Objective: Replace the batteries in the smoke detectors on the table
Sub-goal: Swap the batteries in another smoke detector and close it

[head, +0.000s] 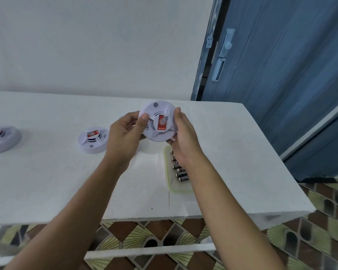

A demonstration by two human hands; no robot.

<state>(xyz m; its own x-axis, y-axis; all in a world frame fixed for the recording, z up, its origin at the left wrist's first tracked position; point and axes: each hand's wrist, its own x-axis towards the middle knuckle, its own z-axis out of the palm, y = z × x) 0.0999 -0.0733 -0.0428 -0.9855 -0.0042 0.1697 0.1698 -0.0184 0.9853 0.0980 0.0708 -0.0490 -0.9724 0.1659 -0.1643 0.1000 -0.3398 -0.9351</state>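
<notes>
- Wall (86, 45): plain white. Door (281, 75): blue, wood-grained, at right.
- Table (47, 182): white, matte, rectangular, over a patterned tile floor (144, 236).
- Left hand (125, 133), right hand (183, 133): both grip the held smoke detector (158, 123) by its rim, above the table's middle.
- Held smoke detector: round white plastic, face tilted toward the camera, red label upright, grey dot at the far edge.
- Second detector (93, 140), third detector (2, 139): lying face up at left.
- Tray (180, 189): pale and shallow, under the right wrist.
- Batteries (181, 174): black, side by side, long axes crosswise.
</notes>
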